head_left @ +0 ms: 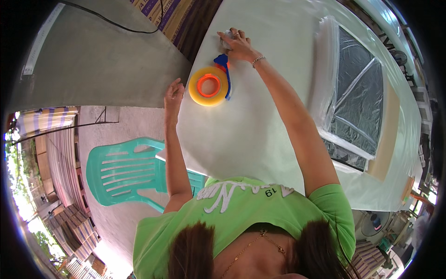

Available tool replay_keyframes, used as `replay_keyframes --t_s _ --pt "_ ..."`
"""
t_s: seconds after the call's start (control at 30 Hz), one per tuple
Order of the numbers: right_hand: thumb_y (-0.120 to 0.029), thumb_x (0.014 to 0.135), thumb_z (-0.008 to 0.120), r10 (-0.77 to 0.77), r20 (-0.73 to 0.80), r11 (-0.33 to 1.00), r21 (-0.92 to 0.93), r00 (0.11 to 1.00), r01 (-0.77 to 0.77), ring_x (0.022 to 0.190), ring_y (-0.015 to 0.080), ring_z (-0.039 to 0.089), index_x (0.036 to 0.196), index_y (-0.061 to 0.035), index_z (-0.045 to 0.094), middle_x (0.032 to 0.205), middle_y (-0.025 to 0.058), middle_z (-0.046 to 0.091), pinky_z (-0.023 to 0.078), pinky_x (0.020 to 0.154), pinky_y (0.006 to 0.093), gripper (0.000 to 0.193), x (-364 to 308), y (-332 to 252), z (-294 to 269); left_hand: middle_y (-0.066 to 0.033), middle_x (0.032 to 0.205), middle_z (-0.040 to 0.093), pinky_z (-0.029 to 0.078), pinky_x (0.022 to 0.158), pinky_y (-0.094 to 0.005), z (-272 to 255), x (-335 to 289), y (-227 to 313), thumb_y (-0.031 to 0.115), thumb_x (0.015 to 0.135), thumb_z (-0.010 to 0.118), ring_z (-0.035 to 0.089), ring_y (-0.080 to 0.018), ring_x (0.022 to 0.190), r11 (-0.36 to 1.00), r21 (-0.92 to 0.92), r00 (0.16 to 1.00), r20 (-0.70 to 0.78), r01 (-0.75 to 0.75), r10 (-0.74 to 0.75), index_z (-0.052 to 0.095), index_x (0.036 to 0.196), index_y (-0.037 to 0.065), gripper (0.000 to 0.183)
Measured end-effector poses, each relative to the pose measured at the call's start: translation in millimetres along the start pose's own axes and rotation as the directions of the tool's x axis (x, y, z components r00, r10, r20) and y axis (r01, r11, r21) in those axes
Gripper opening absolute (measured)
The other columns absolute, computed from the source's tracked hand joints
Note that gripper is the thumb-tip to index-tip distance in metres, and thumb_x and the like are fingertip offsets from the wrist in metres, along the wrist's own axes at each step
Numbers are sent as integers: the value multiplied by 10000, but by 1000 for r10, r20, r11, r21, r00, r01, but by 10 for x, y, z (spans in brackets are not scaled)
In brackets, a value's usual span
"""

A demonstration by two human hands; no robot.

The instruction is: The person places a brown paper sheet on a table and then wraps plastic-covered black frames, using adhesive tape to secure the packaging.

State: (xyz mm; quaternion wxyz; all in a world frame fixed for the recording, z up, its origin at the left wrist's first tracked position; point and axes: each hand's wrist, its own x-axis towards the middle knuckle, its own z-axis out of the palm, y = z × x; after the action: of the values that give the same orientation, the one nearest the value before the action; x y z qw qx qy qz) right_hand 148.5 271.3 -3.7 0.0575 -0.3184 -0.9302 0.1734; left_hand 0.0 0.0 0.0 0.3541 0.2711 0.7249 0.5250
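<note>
My right hand [238, 45] reaches to the far part of the white-covered table [241, 135]. Its fingers curl round a small crumpled wad [227, 39], whitish and semi-clear, partly hidden under the hand. Just below it lies a tape dispenser [223, 62] with a blue handle and an orange part. A big roll of yellowish clear tape [193, 87] with an orange core is on the dispenser. At the table's left edge, my left hand [174, 91] is raised beside the roll, not touching it. Its fingers are loosely bent and apart, with nothing seen in them.
On the right side of the table lie flat panels [355, 93] wrapped in clear plastic. A green plastic chair [127, 169] stands at the left. A grey surface [116, 65] with a black cable [111, 21] adjoins the far left. Printed cartons [174, 18] sit beyond.
</note>
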Motion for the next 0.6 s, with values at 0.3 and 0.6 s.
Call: replay_keyframes --t_s 0.3,0.6 --pt "-225 699 675 68 -234 901 433 970 41 1281 354 213 1349 -310 325 1418 166 200 289 996 462 743 -443 56 -249 -66 1035 567 417 847 -281 133 -70 -27 318 920 488 522 -133 949 997 46 998 -40 -55 57 476 1241 32 430" --pt "-186 849 588 346 -24 255 965 938 -69 875 109 478 1249 -61 463 1045 37 495 434 746 234 437 -1643 -321 274 -69 1025 589 433 767 -276 291 -219 95 339 885 543 550 -145 866 995 85 998 -13 -57 58 480 1227 17 475"
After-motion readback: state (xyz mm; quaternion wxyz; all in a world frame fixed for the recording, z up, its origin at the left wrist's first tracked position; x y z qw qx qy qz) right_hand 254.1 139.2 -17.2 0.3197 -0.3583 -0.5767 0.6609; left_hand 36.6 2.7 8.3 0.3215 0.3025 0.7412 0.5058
